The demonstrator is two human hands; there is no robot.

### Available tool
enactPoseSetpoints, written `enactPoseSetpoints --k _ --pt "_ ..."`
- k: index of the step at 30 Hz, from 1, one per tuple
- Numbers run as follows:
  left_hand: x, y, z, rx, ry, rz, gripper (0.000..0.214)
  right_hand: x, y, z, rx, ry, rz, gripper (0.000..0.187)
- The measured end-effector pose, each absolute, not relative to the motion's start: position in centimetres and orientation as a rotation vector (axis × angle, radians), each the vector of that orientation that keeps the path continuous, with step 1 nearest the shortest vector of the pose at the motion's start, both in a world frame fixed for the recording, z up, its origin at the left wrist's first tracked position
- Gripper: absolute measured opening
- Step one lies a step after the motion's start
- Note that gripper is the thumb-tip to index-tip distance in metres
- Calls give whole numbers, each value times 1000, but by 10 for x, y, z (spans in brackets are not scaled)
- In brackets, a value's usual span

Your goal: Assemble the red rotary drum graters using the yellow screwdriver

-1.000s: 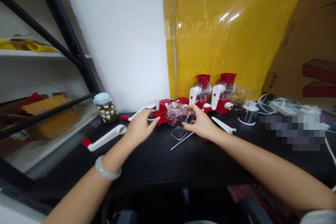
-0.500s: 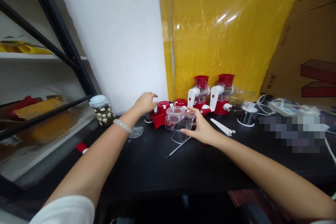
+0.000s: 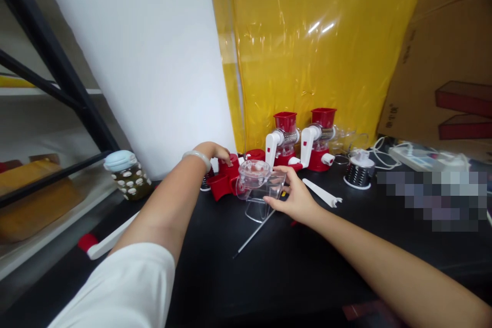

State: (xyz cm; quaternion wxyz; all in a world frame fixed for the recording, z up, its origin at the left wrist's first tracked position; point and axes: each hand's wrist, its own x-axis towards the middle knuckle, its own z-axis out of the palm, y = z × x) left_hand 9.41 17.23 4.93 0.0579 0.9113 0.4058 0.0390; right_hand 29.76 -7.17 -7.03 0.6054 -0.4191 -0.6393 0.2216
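My right hand grips the side of a clear plastic grater body standing on the black table. My left hand reaches far back behind a red plastic base part, its fingers curled down onto something near the wall; what they touch is hidden. A jade bangle sits on that wrist. A thin metal rod lies on the table just in front of the clear body.
Two assembled red-and-white hand-crank graters stand at the back by the yellow sheet. A steel drum blade, a white handle, a white crank with red knob and a patterned jar lie around. Shelving stands at left.
My left hand left the red part in front, rose and reached back toward the wall. My right hand stayed on the clear body. The view shifted right and closer.
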Motion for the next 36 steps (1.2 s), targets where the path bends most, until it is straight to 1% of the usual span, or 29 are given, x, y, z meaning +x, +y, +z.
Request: enactPoseSetpoints --k 4,7,10,12,15,18,21,24,26,28,30,31,33,36 --pt "100 179 49 2633 1302 -172 36 298 -71 -69 -991 -1456 541 68" --pt "102 178 52 2599 1348 -255 35 298 -71 -69 -989 -1444 551 68" --pt "100 175 57 2608 1406 -261 35 298 -70 -69 -990 -1437 563 69" --pt "99 173 62 2627 1449 -230 43 299 -69 -68 -989 -1436 565 68" --pt "97 171 73 2671 1498 -127 62 299 -69 -68 -992 -1433 565 68" --pt "96 166 92 2723 1515 5 70 300 -69 -69 -997 -1428 568 68" --pt "91 153 126 2766 1543 113 76 300 -69 -69 -1003 -1419 574 69" --pt "76 130 172 2804 1595 246 85 301 -69 -70 -996 -1427 575 68" --pt "59 109 199 2874 1571 401 86 302 -69 -70 -985 -1434 574 68" --pt "39 85 214 2882 1535 422 86 301 -69 -70 -972 -1435 576 68" --pt "19 61 213 2866 1463 370 80 301 -69 -70 -958 -1427 592 69" --pt "10 50 205 2839 1421 320 80 301 -69 -70 -950 -1423 602 69" --pt "-4 29 180 2778 1267 183 80 302 -69 -70 -938 -1415 621 70" --pt "-14 8 132 2757 1110 127 75 305 -68 -70 -930 -1403 633 70"
